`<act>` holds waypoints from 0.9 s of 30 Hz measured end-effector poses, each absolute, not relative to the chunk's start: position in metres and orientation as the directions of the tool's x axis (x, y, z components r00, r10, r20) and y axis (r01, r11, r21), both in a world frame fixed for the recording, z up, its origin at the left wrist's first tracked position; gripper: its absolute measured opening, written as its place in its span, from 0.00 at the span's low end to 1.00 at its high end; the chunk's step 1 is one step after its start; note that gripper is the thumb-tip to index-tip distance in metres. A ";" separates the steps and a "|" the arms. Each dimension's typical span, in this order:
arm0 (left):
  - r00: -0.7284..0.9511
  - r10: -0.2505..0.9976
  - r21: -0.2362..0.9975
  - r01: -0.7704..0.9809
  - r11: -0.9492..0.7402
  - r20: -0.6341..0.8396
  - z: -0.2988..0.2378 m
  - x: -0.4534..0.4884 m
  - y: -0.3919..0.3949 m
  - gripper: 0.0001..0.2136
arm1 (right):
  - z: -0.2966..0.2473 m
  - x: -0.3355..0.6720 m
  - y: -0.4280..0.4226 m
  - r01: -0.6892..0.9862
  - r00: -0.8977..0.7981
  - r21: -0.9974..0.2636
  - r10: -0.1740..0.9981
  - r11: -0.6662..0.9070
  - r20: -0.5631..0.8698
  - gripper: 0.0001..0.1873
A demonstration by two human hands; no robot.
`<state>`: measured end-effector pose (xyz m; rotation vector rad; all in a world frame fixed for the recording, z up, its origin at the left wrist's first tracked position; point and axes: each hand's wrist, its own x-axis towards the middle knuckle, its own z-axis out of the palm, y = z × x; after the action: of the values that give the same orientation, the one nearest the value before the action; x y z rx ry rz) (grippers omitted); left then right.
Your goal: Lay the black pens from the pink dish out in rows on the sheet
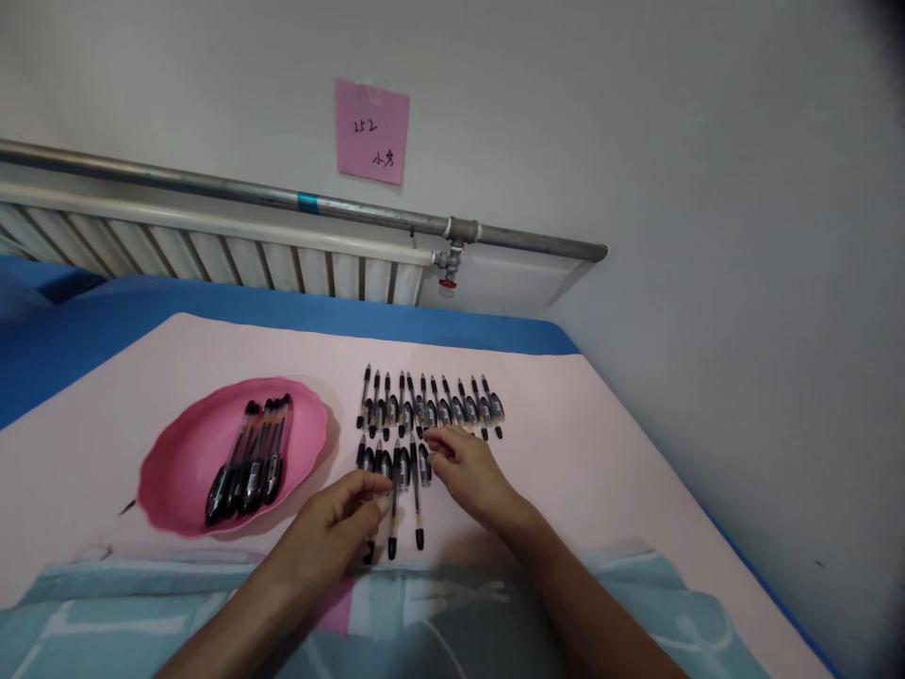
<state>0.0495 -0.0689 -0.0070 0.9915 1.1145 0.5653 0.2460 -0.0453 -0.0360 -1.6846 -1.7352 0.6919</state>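
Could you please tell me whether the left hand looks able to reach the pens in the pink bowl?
Probably yes: the left hand is close beside the pink bowl, the pens inside lie uncovered, and only the bowl's rim appears between.

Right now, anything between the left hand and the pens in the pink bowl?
Just the right side of the pink bowl stands between the left hand and the pens inside it; nothing visible covers them from above.
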 end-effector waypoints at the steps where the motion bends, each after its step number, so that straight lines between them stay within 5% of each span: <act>1: 0.370 0.799 0.876 0.099 0.472 -0.473 -0.006 0.049 -0.069 0.15 | -0.036 0.246 -0.045 0.677 -0.003 -0.734 0.998 0.051 0.066 0.15; 19: 0.391 0.806 0.887 0.060 0.459 -0.444 -0.017 0.048 -0.067 0.17 | -0.040 0.240 -0.052 0.691 -0.017 -0.722 0.999 0.035 0.032 0.15; 24: 0.314 0.901 0.954 0.130 0.271 -0.299 -0.010 0.039 -0.059 0.14 | -0.036 0.242 -0.054 0.672 0.047 -0.739 0.994 0.041 0.098 0.09; 27: 0.097 0.978 0.965 0.207 0.160 -0.183 0.002 0.012 -0.042 0.14 | -0.035 0.244 -0.053 0.605 0.098 -0.796 0.992 0.001 0.075 0.08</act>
<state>0.0121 -0.0417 0.0015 1.2726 1.3415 0.8945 0.2439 -0.0532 -0.0347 -1.6853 -1.5860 0.7091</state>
